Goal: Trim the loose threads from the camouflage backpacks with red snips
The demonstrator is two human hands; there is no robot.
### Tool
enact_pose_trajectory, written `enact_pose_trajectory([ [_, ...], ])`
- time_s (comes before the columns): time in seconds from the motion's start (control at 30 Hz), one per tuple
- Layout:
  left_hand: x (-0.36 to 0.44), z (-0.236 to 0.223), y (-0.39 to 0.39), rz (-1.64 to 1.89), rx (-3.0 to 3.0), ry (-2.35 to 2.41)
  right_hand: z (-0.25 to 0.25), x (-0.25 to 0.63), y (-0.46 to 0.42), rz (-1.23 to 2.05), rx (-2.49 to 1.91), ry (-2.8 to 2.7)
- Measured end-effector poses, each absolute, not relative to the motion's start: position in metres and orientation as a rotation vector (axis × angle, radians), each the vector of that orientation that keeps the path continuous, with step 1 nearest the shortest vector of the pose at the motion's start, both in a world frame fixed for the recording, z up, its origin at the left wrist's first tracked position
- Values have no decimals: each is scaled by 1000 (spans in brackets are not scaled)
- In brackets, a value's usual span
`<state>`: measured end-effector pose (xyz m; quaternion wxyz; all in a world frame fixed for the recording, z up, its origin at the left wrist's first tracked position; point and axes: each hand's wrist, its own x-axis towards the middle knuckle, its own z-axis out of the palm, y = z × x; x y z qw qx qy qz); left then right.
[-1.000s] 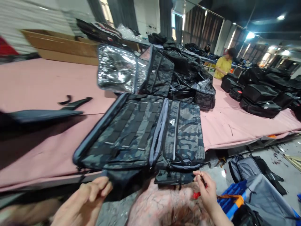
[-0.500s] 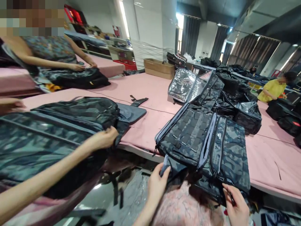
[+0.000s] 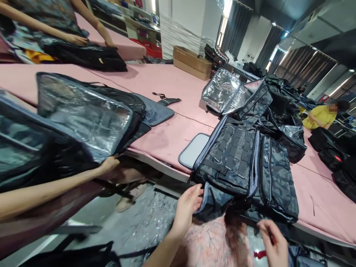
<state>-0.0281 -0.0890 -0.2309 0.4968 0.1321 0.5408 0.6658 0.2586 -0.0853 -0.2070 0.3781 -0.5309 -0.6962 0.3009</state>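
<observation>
A dark camouflage backpack [image 3: 230, 155] lies on the pink table in front of me, its zipped sections spread apart. My left hand [image 3: 187, 205] is at its lower left side, fingers apart and slightly bent against the edge of a loose side flap [image 3: 215, 202]. Below the front pocket panel [image 3: 280, 174], off the bag, is my right hand [image 3: 274, 241]. Its fingers are closed round a small dark tool [image 3: 270, 234], mostly hidden in the palm. A pale grey padded panel [image 3: 194, 150] sticks out beyond the bag's left side.
At left, a co-worker's hand [image 3: 109, 163] grips an open bag with silver lining [image 3: 86, 111]. Another person handles a black bag [image 3: 86, 55] across the table [image 3: 155, 79]. More bags [image 3: 289, 137] are piled behind mine. A cardboard box [image 3: 191, 63] stands at the back.
My left hand has loosened its pinch on the flap. My right hand has come away from the bag's lower edge. The grey panel now shows. The co-worker's bag has been opened, baring silver lining.
</observation>
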Motion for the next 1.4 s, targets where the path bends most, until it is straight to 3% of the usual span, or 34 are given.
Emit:
enact_pose_trajectory([
  [0.27, -36, -238, -74, 1709, 386, 1410, -187, 131, -80, 1868, -1184, -1360],
  [0.37, -37, -241, -75, 1714, 433, 1446, -187, 103, -70, 2091, -1147, -1159],
  [1.1, -42, -238, -89, 1724, 651, 1541, -204, 69, -63, 1995, -1099, -1085],
  [1.3, -95, -288, -76, 1586, 1031, 1967, -197, 98, -80, 1999, -926, -1226],
  [1.4, -118, -316, -54, 1365, 1489, 1920, -206, 127, -92, 1886, -996, -1283],
])
